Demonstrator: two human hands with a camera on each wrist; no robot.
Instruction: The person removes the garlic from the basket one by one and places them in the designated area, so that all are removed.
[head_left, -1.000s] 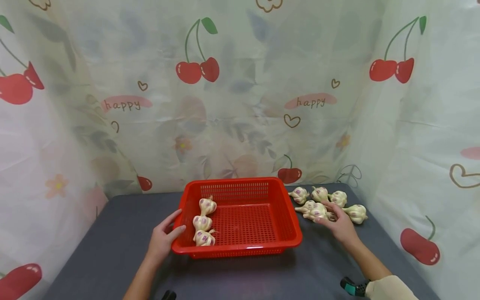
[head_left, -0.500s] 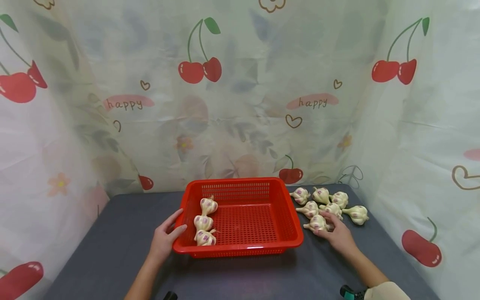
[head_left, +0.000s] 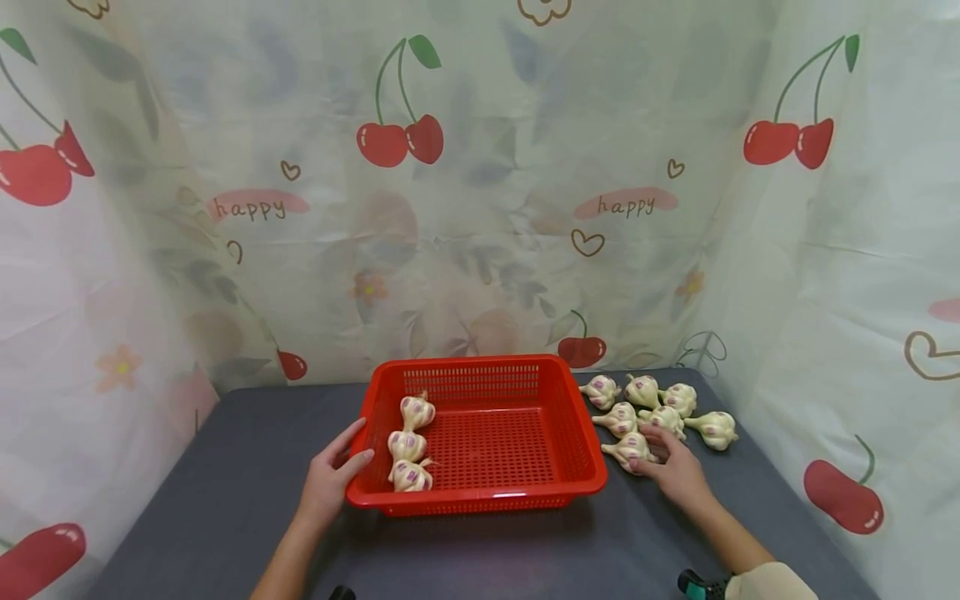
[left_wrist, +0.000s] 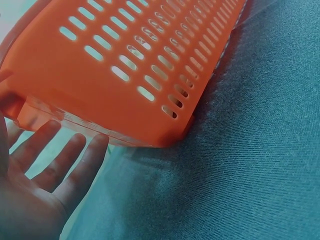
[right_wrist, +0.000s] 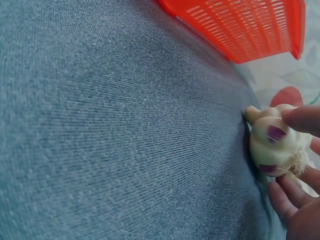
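A red plastic basket with slotted walls stands mid-table. Three garlic bulbs form a line along its left inner side. My left hand holds the basket's left rim, thumb over the top; in the left wrist view its other fingers spread along the outside of the end wall. Right of the basket, my right hand pinches a garlic bulb at its root end, its stem pointing left towards the basket. The right wrist view shows the thumb on this bulb and fingers beneath its roots.
Several more garlic bulbs lie close behind and beside my right hand, among them a bulb at the far right and one by the basket's back right corner. A dark grey cloth covers the table. Printed curtains enclose it.
My right hand has drawn the nearest garlic bulb forward, away from the others, uncovering a bulb behind it. That bulb now sits slightly further left and turned. The left hand and basket stay put.
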